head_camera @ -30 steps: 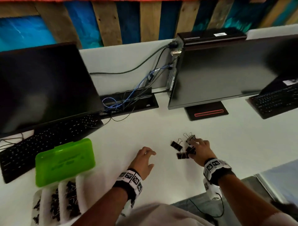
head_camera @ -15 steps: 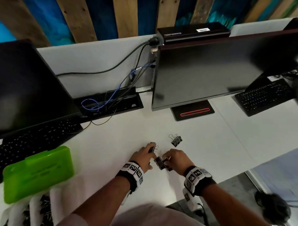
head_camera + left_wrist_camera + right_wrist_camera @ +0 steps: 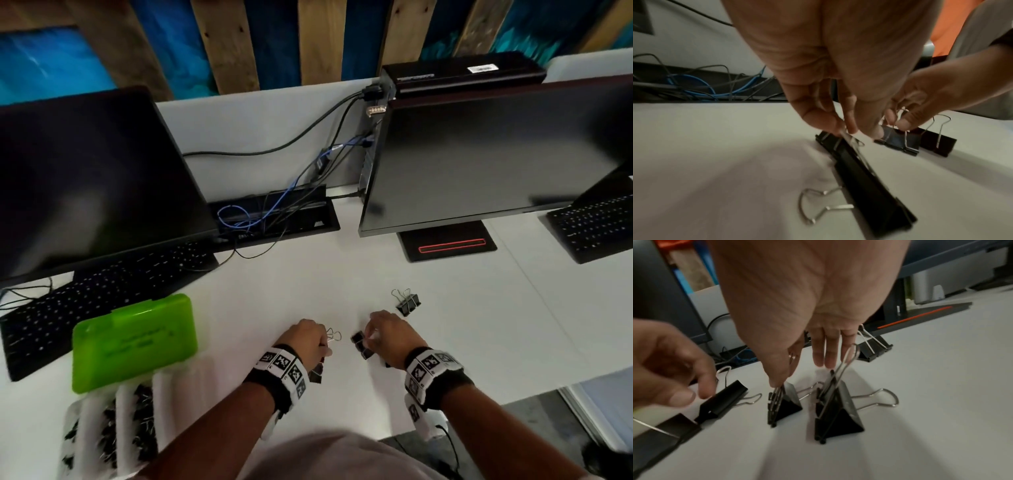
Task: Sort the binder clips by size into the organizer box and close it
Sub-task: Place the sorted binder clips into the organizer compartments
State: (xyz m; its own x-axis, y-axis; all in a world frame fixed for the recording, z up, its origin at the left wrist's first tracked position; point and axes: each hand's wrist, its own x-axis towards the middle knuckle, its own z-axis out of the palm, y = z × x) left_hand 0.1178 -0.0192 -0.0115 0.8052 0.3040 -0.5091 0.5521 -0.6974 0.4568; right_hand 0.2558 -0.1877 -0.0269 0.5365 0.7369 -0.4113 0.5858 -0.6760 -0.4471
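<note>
My left hand (image 3: 830,68) pinches a clip's (image 3: 865,177) wire handle; my right hand (image 3: 797,305) pinches another clip's (image 3: 783,404) handle, lower centre. Light, stiff, slippery steel: handles grip best.

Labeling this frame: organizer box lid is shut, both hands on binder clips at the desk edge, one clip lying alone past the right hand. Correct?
Not quite: the organizer box is open. The head view shows its green lid swung back and the compartments exposed. The rest holds: the left hand and right hand pinch clips, and one lone clip lies beyond the right hand.
</note>
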